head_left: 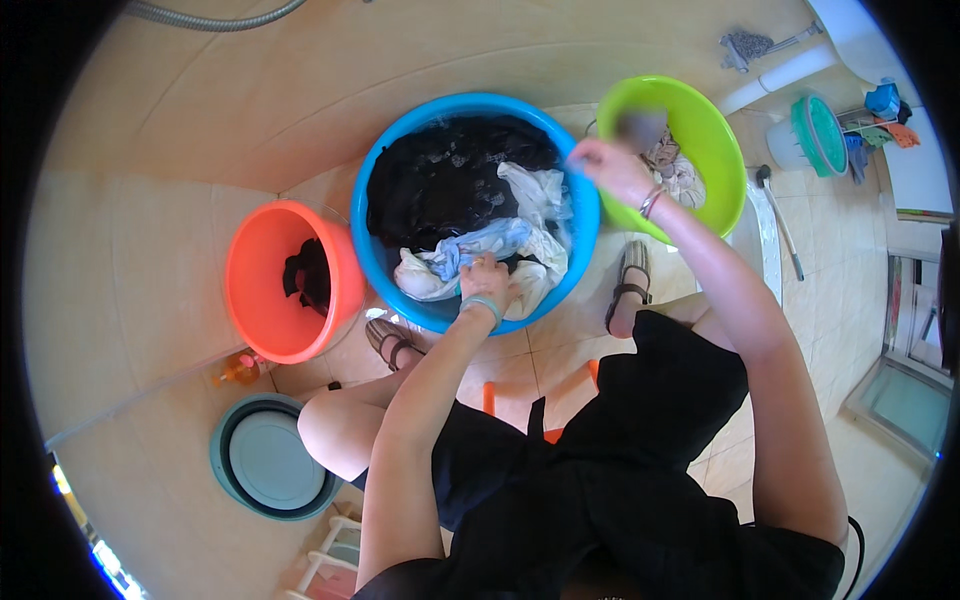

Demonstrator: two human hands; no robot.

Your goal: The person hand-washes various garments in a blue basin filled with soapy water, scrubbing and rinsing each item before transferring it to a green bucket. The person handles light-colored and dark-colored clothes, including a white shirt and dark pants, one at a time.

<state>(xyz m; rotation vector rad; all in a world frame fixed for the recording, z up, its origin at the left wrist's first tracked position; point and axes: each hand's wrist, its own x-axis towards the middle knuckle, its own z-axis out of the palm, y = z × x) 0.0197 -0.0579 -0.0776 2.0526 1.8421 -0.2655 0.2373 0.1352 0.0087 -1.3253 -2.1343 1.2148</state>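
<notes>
In front of me stands a blue basin (362, 215) of water with dark clothes (430, 190) in its far part. White cloth (540, 195) and light blue cloth (485, 245) are bunched along its near and right side. My left hand (487, 283) is down in the basin, its fingers curled over the bunched light cloth. My right hand (615, 172) is raised between the blue basin and a lime green basin (725, 150), its fingers smeared by motion. Just beyond it a grey blurred thing (640, 127) shows over the green basin. Pale cloth (680, 175) lies inside that basin.
An orange bucket (265, 290) with dark cloth (308, 275) stands left of the blue basin. Nearer, a grey-green collapsible basin (275, 460) rests by my left knee. A brush with a long handle (785, 225) and a bucket with a green rim (820, 135) are at the right.
</notes>
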